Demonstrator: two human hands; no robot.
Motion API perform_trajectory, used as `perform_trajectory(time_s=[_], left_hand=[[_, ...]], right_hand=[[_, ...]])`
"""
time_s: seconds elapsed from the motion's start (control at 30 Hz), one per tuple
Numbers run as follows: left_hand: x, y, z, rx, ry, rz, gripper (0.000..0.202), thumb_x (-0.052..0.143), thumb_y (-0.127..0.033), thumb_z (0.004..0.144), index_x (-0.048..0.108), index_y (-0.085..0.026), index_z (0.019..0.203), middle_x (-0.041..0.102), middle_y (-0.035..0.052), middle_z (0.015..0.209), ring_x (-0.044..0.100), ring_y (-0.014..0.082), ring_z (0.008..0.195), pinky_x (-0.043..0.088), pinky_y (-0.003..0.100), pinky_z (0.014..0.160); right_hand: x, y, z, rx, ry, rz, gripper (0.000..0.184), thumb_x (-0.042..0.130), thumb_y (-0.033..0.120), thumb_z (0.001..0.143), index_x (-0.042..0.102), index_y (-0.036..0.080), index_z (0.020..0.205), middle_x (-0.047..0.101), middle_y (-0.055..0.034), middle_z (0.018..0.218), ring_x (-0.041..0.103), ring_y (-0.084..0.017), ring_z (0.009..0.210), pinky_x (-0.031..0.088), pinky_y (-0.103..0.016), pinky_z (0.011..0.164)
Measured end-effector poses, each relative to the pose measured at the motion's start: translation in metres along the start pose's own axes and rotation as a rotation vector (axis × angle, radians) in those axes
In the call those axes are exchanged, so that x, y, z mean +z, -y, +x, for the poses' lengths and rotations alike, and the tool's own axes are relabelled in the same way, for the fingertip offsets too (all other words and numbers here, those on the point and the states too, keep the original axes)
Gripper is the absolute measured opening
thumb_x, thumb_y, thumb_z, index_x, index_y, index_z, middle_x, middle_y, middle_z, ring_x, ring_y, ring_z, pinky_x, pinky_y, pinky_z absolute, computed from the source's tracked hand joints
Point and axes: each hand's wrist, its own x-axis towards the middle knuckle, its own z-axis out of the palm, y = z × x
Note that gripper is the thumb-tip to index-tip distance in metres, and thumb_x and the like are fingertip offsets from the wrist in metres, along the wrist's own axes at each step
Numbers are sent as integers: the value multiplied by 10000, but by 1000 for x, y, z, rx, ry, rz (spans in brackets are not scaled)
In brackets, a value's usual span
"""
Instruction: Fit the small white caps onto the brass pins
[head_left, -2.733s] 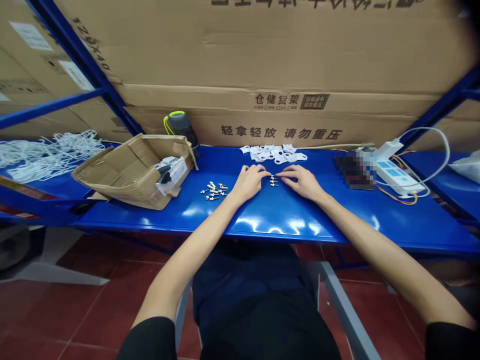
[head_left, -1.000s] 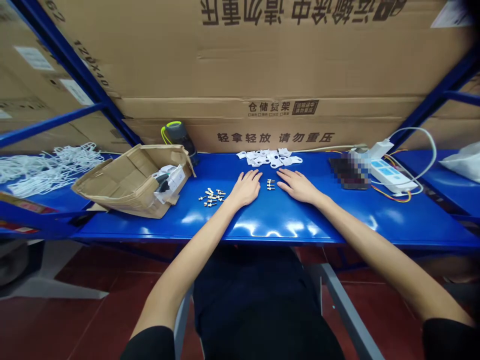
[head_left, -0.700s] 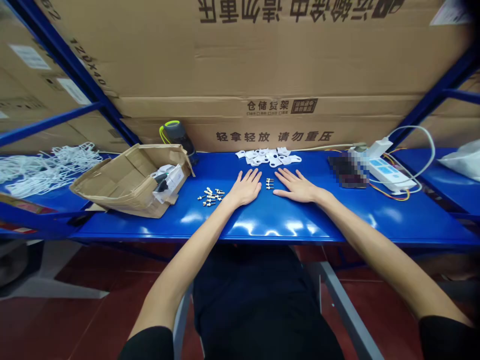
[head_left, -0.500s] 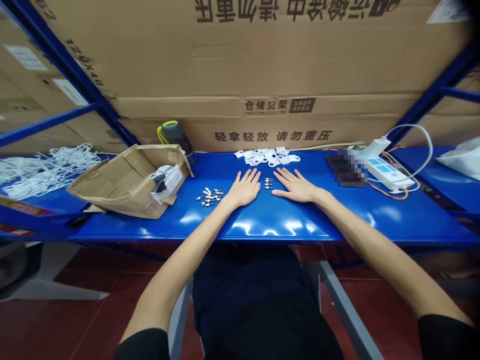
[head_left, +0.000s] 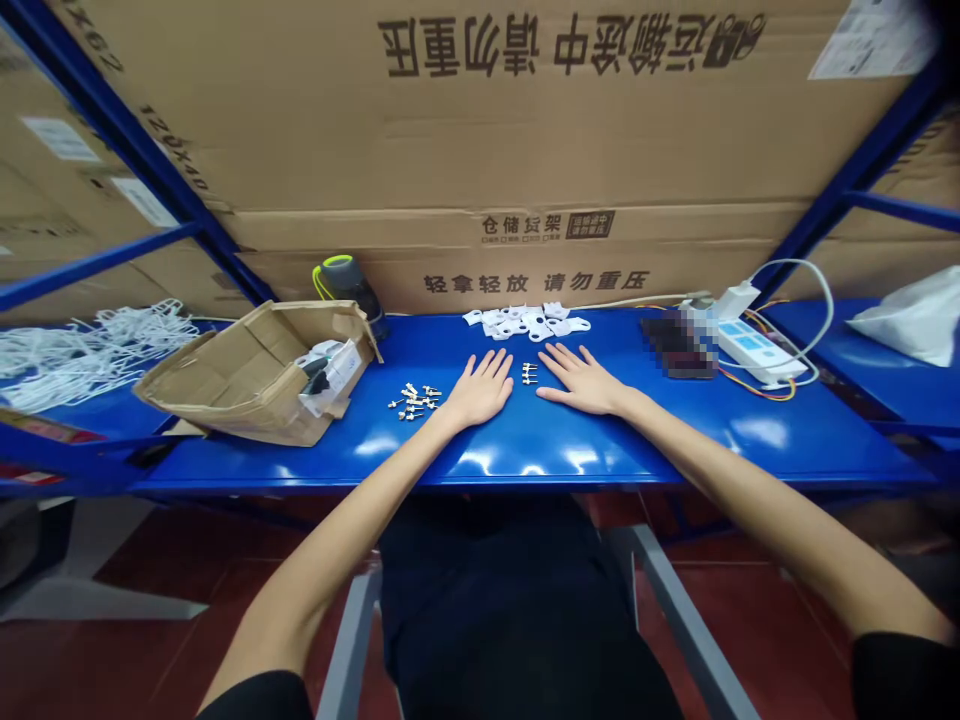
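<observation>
My left hand point(head_left: 480, 390) lies flat on the blue tabletop point(head_left: 420, 345), palm down with the fingers spread. Palm down as well, my right hand point(head_left: 581, 380) rests with its fingers apart. Between the two hands sits a short column of small brass-coloured metal fittings with thin pins point(head_left: 529, 374). A loose pile of similar metal fittings point(head_left: 414, 402) is left of my left wrist. Beyond my fingertips lie several flat white pieces with round holes point(head_left: 525, 321). Neither hand holds anything.
An open cardboard box point(head_left: 232, 370) with small packages stands at the left, a dark bottle point(head_left: 352, 285) behind it. White cords point(head_left: 97, 350) are heaped further left. At the right are a pixelated dark object point(head_left: 681, 345), a power strip point(head_left: 757, 350) with cables and a white bag point(head_left: 911, 318).
The camera view has shifted slightly, so the scene sits a little lower and further left. Both hands stay flat in the same places on the table.
</observation>
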Motion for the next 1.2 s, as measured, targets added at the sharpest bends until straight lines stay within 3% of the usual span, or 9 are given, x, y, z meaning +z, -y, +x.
perform_trajectory(time_s=[0.33, 0.53, 0.87, 1.03, 1.2], left_hand=[[-3, -5, -22, 20, -7, -35, 655, 193, -433, 1118, 269, -117, 1686, 204, 110, 1753, 174, 299, 1641, 153, 545, 1337], [-3, -17, -69, 37, -53, -33, 631, 242, -423, 1121, 330, -116, 1665, 259, 119, 1735, 219, 299, 1630, 199, 549, 1331], [6, -60, -161, -10, -293, 7, 563, 320, -401, 1132, 394, -170, 1640, 365, 92, 1697, 366, 269, 1577, 357, 517, 1287], [14, -63, -182, -5, -348, 12, 636, 406, -473, 1112, 328, -176, 1669, 389, 110, 1682, 385, 291, 1566, 390, 514, 1270], [19, -58, -188, 18, -357, -4, 634, 434, -436, 1108, 296, -204, 1682, 382, 96, 1688, 381, 290, 1568, 397, 512, 1263]], right_hand=[[-7, 7, -1, 26, 35, -13, 1008, 211, 852, 971, 185, 166, 1709, 120, -124, 1766, 66, -320, 1649, 44, -605, 1320], [-4, 5, 0, 26, 31, -24, 996, 189, 850, 973, 167, 182, 1712, 114, -112, 1768, 60, -312, 1650, 46, -610, 1317], [-2, 4, 1, 10, 18, -7, 966, 196, 829, 984, 116, 207, 1719, 129, -101, 1770, 70, -325, 1648, 49, -616, 1316], [-4, 8, 2, 20, 26, 11, 1004, 190, 841, 977, 96, 171, 1718, 116, -113, 1770, 59, -312, 1651, 34, -608, 1318], [-7, 7, -1, 18, 14, 31, 1022, 209, 846, 974, 76, 158, 1718, 105, -133, 1770, 67, -313, 1650, 22, -611, 1316]])
